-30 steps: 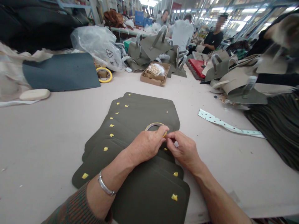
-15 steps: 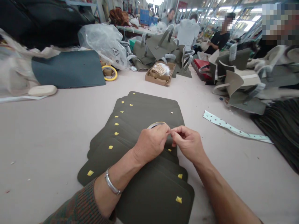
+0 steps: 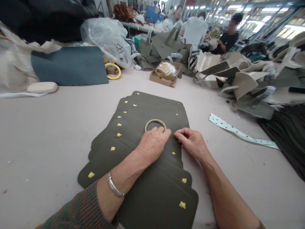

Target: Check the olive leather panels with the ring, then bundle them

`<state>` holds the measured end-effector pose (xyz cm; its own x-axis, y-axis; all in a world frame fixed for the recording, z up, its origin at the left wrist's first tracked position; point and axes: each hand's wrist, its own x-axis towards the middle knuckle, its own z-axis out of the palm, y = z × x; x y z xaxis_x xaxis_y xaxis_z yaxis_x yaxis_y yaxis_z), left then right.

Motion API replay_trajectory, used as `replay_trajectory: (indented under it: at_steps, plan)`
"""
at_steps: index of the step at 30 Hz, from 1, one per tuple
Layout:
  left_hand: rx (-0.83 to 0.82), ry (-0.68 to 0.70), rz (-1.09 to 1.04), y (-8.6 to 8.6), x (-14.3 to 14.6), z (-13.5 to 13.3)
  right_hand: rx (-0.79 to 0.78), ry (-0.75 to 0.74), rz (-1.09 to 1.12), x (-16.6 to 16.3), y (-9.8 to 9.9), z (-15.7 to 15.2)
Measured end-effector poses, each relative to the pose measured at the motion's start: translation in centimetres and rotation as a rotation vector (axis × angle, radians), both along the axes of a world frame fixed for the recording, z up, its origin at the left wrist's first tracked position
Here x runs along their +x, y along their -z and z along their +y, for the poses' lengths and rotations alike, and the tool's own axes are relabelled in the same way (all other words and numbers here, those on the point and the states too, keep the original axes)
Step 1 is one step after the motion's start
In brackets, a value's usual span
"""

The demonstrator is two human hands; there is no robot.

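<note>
Left hand [image 3: 152, 143], palm down, grips 1 tape roll [image 3: 155, 120]; right hand [image 3: 192, 143], fingers pinched, holds a tape scrap [image 3: 175, 134].

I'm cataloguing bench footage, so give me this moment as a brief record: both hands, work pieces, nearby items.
Left hand: holds the near side of a yellow tape roll
Right hand: fingers pinched, apart from left hand; contents too small to tell
Work pieces: overlapping dark panels bearing small yellow pieces
Beyond panels: cardboard box
Right of panels: pale dotted strip
</note>
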<state>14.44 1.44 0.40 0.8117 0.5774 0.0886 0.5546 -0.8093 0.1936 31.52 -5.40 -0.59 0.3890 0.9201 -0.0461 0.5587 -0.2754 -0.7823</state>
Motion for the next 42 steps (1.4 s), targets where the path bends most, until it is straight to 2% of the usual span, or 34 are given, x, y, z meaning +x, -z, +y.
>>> replay_trajectory:
  at_steps: [6,10,18,23,24,26,29,31,35,39,42]
  plan:
    - [-0.003,-0.01,0.012,-0.1,0.0,0.0,-0.013,-0.041,-0.341,-0.7,-0.2,0.7]
    - [0.001,-0.015,0.015,-0.2,0.0,0.1,-0.032,-0.022,-0.422,-0.9,0.0,0.9]
    - [0.005,-0.025,0.039,-0.4,-0.1,0.1,-0.024,0.026,-0.375,-0.8,0.3,1.0]
    - [0.019,-0.013,0.021,-0.2,-0.1,0.1,0.05,0.092,-0.02,0.2,0.7,-0.1]
    - [0.02,-0.012,0.017,-0.2,-0.2,0.1,0.081,0.087,-0.008,0.4,0.7,-0.5]
    - [0.013,-0.014,0.014,-0.1,-0.2,0.1,0.17,0.015,-0.143,0.5,0.8,-1.2]
    - [0.001,-0.016,0.022,-0.2,-0.3,0.2,0.259,-0.17,-0.456,0.1,0.9,-1.8]
    - [-0.004,-0.018,0.03,-0.4,-0.3,0.2,0.24,-0.199,-0.574,-0.5,1.1,-1.6]
    - [-0.03,-0.009,0.031,-0.6,-0.4,0.3,0.107,-0.055,-0.675,-1.6,1.4,-0.6]
    - [-0.072,-0.001,-0.003,-0.9,-0.6,0.5,-0.004,0.06,-0.644,-1.9,1.0,0.2]
    - [-0.106,-0.011,-0.08,-1.3,-0.8,0.8,-0.053,0.04,-0.55,-1.7,0.2,-0.1]
